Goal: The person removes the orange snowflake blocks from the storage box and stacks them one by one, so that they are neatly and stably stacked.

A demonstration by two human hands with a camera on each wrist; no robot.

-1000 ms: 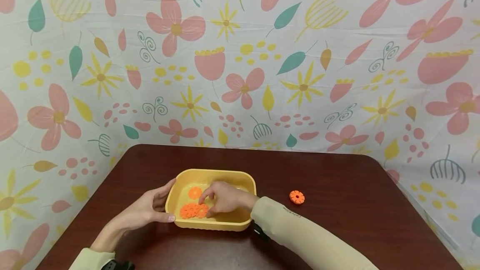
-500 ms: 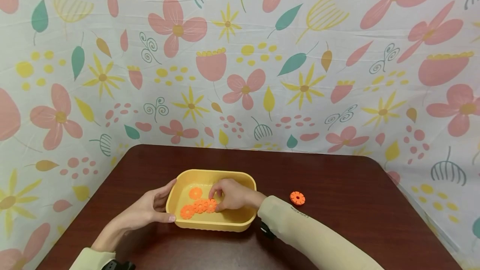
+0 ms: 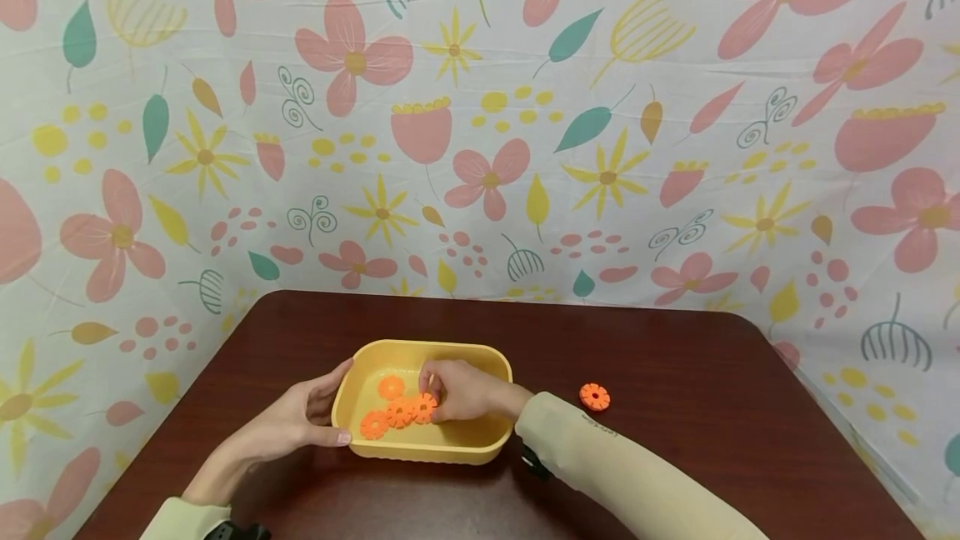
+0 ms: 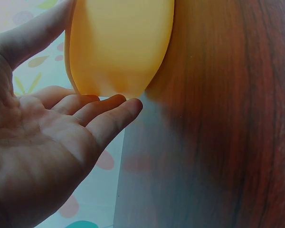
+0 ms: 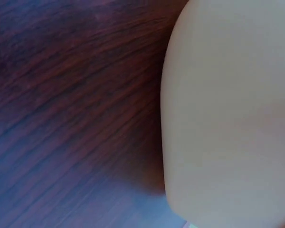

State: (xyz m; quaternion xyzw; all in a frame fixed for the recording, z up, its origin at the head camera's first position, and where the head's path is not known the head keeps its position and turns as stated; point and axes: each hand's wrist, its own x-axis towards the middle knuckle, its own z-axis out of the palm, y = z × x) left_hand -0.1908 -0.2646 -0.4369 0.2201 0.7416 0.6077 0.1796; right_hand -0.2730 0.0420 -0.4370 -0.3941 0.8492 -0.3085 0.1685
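Observation:
A yellow plastic basin (image 3: 431, 454) stands on the table, several orange notched building discs on its floor. My left hand (image 3: 288, 419) spans the basin's left end, thumb at the near corner. In the left wrist view its extended fingertips (image 4: 133, 105) touch the basin's end wall (image 4: 118, 52). My right hand (image 3: 465, 390) reaches inside, pinching the right edge of an orange notched disc (image 3: 424, 407) between thumb and fingers. That disc overlaps another disc (image 3: 400, 413) to its left. A pale disc (image 3: 390, 387) and a bright disc (image 3: 375, 424) lie further left.
On the dark wood table (image 3: 675, 457), right of the basin, lies an orange notched piece (image 3: 595, 396). A floral-printed cloth (image 3: 487, 107) hangs behind the table. The basin's pale outer wall (image 5: 228, 114) fills much of the right wrist view.
My right hand has moved slightly right inside the basin, and two of the bunched discs have shifted right with it. My left hand stays at the basin's end.

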